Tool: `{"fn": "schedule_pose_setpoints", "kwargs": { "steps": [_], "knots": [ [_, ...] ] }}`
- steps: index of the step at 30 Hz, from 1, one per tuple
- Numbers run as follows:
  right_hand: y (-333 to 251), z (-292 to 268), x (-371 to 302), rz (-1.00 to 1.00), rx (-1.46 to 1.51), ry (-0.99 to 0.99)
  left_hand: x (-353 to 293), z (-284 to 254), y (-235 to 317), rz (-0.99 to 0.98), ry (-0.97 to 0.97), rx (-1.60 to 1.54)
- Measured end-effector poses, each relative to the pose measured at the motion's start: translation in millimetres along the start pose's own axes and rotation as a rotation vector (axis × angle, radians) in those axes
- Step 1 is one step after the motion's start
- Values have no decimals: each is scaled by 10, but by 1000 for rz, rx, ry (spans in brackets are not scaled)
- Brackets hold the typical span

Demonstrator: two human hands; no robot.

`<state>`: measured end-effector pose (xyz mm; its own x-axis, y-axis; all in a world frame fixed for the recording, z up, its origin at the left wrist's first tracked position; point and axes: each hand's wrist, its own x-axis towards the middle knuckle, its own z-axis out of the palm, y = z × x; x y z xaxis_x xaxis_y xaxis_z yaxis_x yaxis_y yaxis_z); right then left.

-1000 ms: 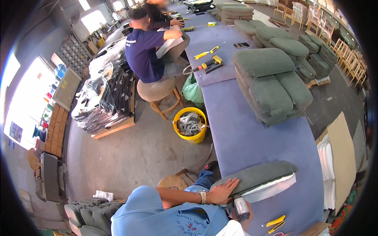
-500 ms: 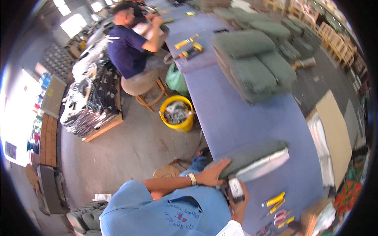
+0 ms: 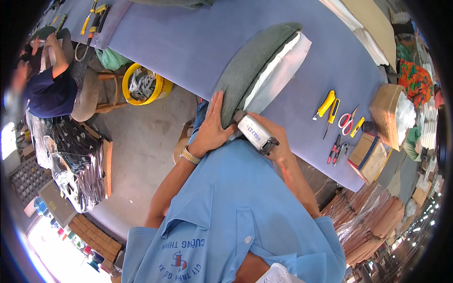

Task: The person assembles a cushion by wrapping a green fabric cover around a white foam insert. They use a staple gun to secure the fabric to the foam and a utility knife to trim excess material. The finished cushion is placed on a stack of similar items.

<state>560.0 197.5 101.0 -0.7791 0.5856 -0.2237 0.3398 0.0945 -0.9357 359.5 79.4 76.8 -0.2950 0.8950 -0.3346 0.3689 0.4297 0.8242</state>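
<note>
Touching dark-green cushion (image 3: 255,63) with opened left hand (image 3: 213,130); grasping silver-and-black staple gun (image 3: 255,132) in closed right hand (image 3: 277,137).

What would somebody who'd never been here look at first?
Probably the dark green cushion on the blue table, with the left hand on its near end and the right hand holding a silver tool there. Next, perhaps, the bright yellow bucket of scraps on the floor, left of the table, or the orange patterned cloth far right.
</note>
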Motion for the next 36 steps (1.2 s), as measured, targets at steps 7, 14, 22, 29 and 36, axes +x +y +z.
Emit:
{"fn": "schedule_pose_setpoints", "kwargs": {
  "steps": [7, 14, 22, 29, 36],
  "knots": [
    [-14, -45, -78, -34, 69, -54, -20, -12, 91, -68, -9, 117],
    [-112, -132, -30, 8, 85, -123, -12, 24, 123, -57, -3, 172],
    [-90, -8, 26, 19, 5, -56, -13, 59, 86, -77, 21, 158],
    [-70, 5, -77, -79, -129, -55, 15, 0, 170, -97, 6, 163],
    [-155, -12, -44, -47, -87, -97, -8, 13, 55, -55, -1, 185]
  ]
}}
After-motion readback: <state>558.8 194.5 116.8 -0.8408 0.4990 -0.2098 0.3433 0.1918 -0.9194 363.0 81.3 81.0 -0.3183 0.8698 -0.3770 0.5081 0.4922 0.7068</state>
